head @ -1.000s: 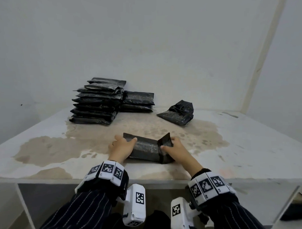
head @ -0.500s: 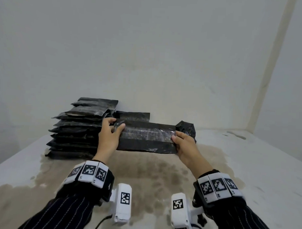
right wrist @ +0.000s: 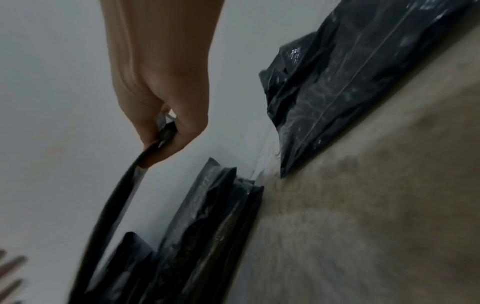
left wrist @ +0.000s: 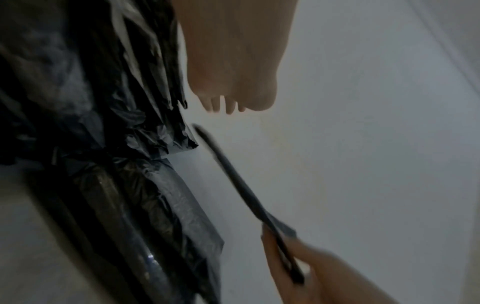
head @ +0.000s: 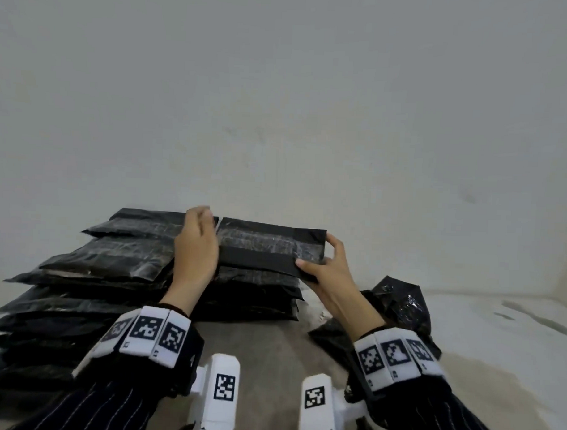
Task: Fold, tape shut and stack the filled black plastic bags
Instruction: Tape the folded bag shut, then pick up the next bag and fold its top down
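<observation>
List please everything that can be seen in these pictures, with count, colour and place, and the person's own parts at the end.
Taped bag: one, black, held above the short stack, not yet set down.
Tall stack: one, black bags, exact count unclear, left on the table.
Short stack: one, black, a few bags, beside the tall stack, under the taped bag.
Loose bag: one, black, crumpled, on the table to the right.
Table: one, white with a brown stain.
Wall: grey-white, behind.
Left hand: fingers loose, at the taped bag's left end.
Right hand: pinches its right end.
</observation>
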